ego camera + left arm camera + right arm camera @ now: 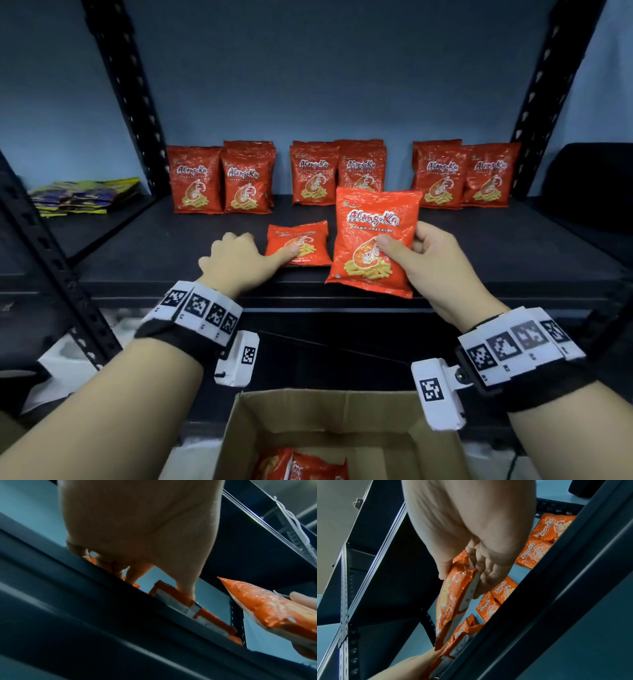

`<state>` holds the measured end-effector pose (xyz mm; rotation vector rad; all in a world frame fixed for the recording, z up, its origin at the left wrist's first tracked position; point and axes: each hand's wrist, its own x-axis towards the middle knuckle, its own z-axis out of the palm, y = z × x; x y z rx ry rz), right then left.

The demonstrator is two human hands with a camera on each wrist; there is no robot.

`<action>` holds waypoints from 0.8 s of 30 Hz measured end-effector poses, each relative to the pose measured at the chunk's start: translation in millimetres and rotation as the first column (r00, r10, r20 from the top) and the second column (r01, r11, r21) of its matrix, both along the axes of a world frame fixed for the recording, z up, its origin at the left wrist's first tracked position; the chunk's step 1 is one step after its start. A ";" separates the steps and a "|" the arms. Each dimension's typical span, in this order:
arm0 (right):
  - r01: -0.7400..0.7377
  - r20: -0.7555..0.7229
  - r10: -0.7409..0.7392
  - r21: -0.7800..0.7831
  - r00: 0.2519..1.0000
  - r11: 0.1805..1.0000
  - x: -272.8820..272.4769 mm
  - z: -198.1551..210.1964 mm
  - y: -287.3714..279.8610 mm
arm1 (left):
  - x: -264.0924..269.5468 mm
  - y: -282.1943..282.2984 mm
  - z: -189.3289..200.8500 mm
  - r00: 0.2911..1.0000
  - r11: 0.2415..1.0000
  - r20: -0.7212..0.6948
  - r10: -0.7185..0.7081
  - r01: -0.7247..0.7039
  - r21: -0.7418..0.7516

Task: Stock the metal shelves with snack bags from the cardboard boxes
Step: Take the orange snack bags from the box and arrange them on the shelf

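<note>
While my right hand (430, 255) hides the right edge of the raised snack bag (373, 240), I see its thumb on the front and fingers curled behind, pinching the bag upright above the shelf's front lip (308, 301). My left hand (239, 262) lies palm down just left of it, thumb pressing the near corner of a flat snack bag (298, 245) on the metal shelf (479, 246); how its fingers lie I cannot tell, as the left wrist view shows mostly palm and a blurred shelf beam. The cardboard box (246, 431) below both wrists is cut off by the frame, with more red bags (301, 467) only partly showing inside. Bare shelf lies to either side of my hands and beyond them, up to the standing row of bags (342, 174) against the back wall. Far left of my left hand, past a black upright (126, 99), a stack of yellow and purple packets (84, 197) lies flat.
</note>
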<state>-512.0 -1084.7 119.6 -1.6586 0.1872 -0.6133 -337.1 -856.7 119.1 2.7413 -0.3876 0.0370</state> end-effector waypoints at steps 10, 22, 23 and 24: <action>-0.007 -0.066 0.005 -0.029 0.998 1.000 2.1 -15.5 1.5 | -12.9 -6.8 -6.0 0.981 0.894 -0.087 -0.173 0.119 -0.433; 0.104 -0.044 -0.109 -0.093 0.993 0.990 -6.3 10.6 -10.2 | -32.1 2.8 32.6 0.948 0.674 -0.137 -0.287 0.098 -0.732; 0.118 -0.049 -0.123 -0.093 0.991 0.989 -2.5 14.5 -13.6 | -29.8 0.4 40.2 0.945 0.678 -0.150 -0.291 0.093 -0.729; 0.131 -0.051 -0.136 -0.095 0.989 0.987 2.3 19.9 -17.7 | -26.2 -3.3 49.0 0.941 0.682 -0.165 -0.296 0.087 -0.727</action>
